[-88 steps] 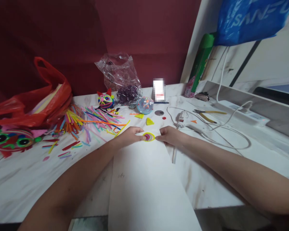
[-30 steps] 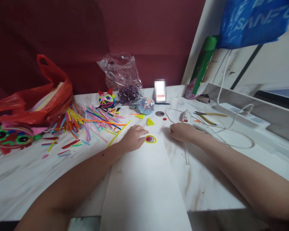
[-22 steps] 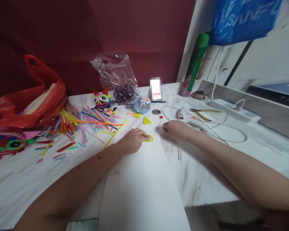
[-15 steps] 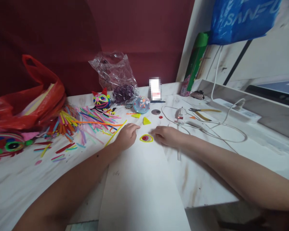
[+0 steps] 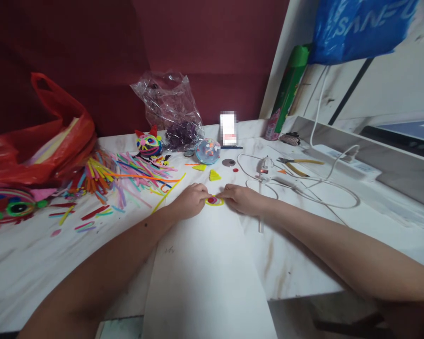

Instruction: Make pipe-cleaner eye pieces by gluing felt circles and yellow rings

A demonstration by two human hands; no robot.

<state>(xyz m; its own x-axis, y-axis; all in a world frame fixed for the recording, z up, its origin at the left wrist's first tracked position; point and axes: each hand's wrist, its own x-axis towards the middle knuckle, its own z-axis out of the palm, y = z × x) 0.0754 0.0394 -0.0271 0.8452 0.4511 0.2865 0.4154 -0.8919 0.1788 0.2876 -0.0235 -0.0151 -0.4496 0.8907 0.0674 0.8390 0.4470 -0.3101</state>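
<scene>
On a white sheet of paper (image 5: 212,263) lies a small eye-shaped piece of coiled pipe cleaner (image 5: 217,204), with a yellow outline and a red centre. My left hand (image 5: 191,201) is closed, its fingertips at the piece's left tip. My right hand (image 5: 243,198) closes on its right tip, fingers curled. Just beyond are two yellow triangular pieces (image 5: 215,175). A yellow pipe cleaner (image 5: 169,192) runs behind my left wrist.
Colourful pipe cleaners (image 5: 137,176) spread leftward, near a red plastic bag (image 5: 67,136) and a cat-like figure (image 5: 149,143). A clear round container (image 5: 207,151) stands at the back. To the right are pliers (image 5: 297,165), a glue gun (image 5: 265,169) and a looping white cable (image 5: 353,205).
Both hands have come inward, from beside the eye-shaped piece to its two ends. The view has shifted slightly; other things stay in place.
</scene>
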